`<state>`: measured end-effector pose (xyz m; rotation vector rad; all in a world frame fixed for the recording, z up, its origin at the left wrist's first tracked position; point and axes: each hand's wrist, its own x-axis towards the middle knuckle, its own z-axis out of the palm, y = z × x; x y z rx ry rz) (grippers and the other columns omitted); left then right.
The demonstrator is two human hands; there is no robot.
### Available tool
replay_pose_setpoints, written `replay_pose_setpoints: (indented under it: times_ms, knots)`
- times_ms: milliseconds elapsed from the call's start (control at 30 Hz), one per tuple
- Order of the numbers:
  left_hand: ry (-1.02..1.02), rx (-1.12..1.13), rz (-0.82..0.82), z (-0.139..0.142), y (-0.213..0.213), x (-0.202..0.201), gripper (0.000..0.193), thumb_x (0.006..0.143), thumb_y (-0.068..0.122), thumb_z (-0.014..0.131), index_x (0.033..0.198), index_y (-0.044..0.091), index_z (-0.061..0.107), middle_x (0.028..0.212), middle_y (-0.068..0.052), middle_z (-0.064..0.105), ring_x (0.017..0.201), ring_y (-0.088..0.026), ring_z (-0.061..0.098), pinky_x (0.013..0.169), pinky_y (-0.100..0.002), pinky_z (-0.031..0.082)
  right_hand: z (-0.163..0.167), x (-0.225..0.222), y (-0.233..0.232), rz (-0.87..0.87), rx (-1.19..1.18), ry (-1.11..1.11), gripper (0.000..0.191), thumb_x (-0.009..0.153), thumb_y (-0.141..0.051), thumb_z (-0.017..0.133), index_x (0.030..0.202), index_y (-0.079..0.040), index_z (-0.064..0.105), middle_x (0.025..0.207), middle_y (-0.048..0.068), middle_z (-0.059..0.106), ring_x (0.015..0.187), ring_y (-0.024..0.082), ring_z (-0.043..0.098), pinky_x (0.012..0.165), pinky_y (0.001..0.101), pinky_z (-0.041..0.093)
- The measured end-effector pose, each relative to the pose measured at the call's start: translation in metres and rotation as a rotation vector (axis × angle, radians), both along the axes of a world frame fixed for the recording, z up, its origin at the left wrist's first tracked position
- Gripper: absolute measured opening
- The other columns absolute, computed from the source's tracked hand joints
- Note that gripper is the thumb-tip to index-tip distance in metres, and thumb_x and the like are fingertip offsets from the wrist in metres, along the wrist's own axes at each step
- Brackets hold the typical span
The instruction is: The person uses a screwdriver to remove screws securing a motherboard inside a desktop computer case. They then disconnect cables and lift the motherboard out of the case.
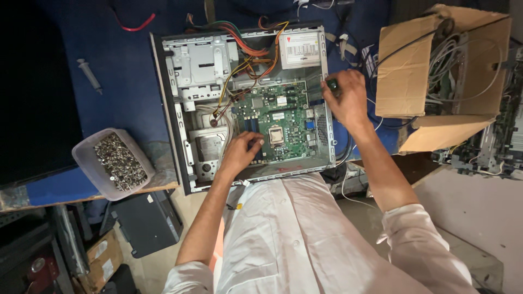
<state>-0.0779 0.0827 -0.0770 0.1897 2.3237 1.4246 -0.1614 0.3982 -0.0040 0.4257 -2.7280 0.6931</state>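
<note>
My right hand (348,100) closed round dark screwdriver handle (332,85), at right wall of open PC case (170,109), near power supply (300,49). My left hand (239,152) not gripping anything, fingers curled, fingertips resting on green motherboard (278,111) just left of CPU socket (276,135). Case lies on side on blue bench (120,71). Hard drive (210,149) just left of my left hand. Clear tub of screws (111,163) at bench edge, well left of case. Syringe (89,74) further back on bench. Cardboard box of cables (403,81) right of case.
</note>
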Motion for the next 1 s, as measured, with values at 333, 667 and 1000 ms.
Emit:
replay_pose_setpoints:
  times_ms: [333, 667, 1000]
  knots:
    - [-0.051, -0.020, 0.007, 0.001, 0.001, 0.001, 0.023, 0.094, 0.022, 0.067, 0.114, 0.012, 0.075, 0.102, -0.011, 0.071, 0.089, -0.028, 0.070, 0.077, -0.039, 0.054, -0.003, -0.001, 0.004, -0.049, 0.016, -0.033, 0.016, 0.096, -0.014, 0.079, 0.102, -0.003, 0.070, 0.096, 0.019, 0.065, 0.099, 0.041, 0.059, 0.097, 0.0490, 0.043]
    - [-0.029, -0.023, 0.009, -0.004, 0.000, 0.001, 0.023, 0.094, 0.022, 0.067, 0.114, 0.011, 0.075, 0.101, -0.011, 0.072, 0.086, -0.028, 0.070, 0.076, -0.039, 0.054, -0.001, 0.001, -0.001, -0.019, 0.012, -0.003, 0.016, 0.096, -0.014, 0.078, 0.099, -0.003, 0.068, 0.092, 0.017, 0.064, 0.097, 0.040, 0.060, 0.097, 0.0482, 0.043]
    - [-0.022, 0.038, -0.012, 0.019, 0.006, -0.001, 0.022, 0.095, 0.020, 0.066, 0.113, 0.011, 0.075, 0.106, -0.011, 0.072, 0.086, -0.029, 0.071, 0.079, -0.038, 0.055, -0.008, -0.002, -0.004, -0.144, 0.077, -0.093, 0.025, 0.105, -0.025, 0.072, 0.099, -0.002, 0.064, 0.087, 0.019, 0.063, 0.089, 0.040, 0.060, 0.088, 0.0496, 0.045]
